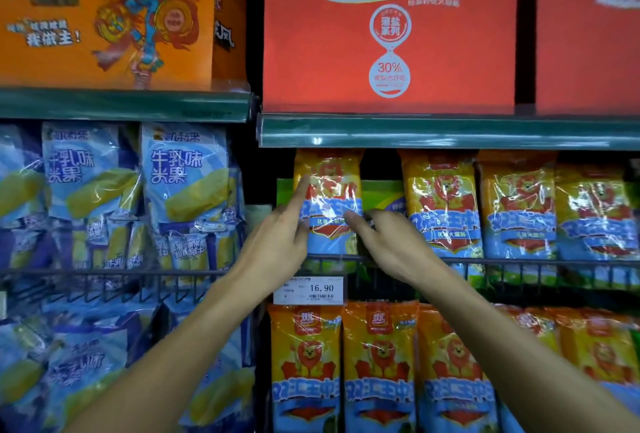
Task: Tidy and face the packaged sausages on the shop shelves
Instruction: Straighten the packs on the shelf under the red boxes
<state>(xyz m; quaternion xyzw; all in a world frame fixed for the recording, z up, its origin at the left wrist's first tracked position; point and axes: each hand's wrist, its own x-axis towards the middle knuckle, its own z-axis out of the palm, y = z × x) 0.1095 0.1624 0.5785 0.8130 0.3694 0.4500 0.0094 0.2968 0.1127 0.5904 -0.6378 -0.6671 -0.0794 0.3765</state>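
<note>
Just left of the frame's centre, a yellow-and-blue sausage pack [329, 202] stands upright behind the wire rail [485, 261] of the middle shelf, apart from its three neighbours to the right, with a green package [381, 193] showing behind it. The left hand [277, 238] lies loose and released, forefinger stretched up the pack's left edge, while the right hand [391, 242] rests its fingertips, also ungripping, on the lower right of the front. The step appears to be squaring this pack: press evenly from both sides, keep it vertical, slide it right to close the gap, label forward, flush with the rail.
</note>
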